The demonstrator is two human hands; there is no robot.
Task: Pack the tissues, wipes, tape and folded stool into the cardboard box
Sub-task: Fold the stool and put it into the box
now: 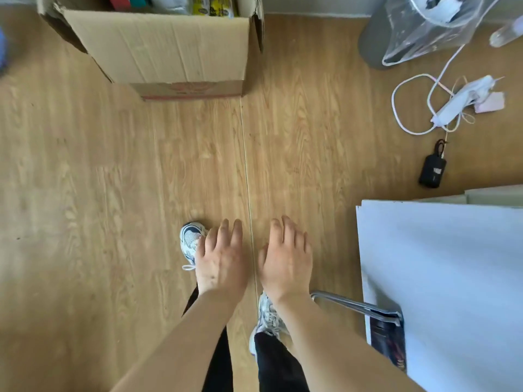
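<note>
An open cardboard box (pixel 167 49) stands on the wooden floor at the top, left of centre. Inside it I see a yellow packet (pixel 212 5), a white pack (pixel 169 2) and red and teal items (pixel 124 1), all cut off by the frame's top edge. My left hand (pixel 222 260) and my right hand (pixel 285 258) hover side by side, palms down, over the floor near my feet. Both hold nothing, fingers slightly apart. They are well short of the box.
A white board (pixel 452 278) fills the right, with a metal bar (pixel 353 305) at its lower edge. A white cable and power strip (pixel 458 100), a small black device (pixel 432 171) and a clear plastic bag (pixel 430 26) lie at the upper right. My sneakers (pixel 191 241) stand below the hands.
</note>
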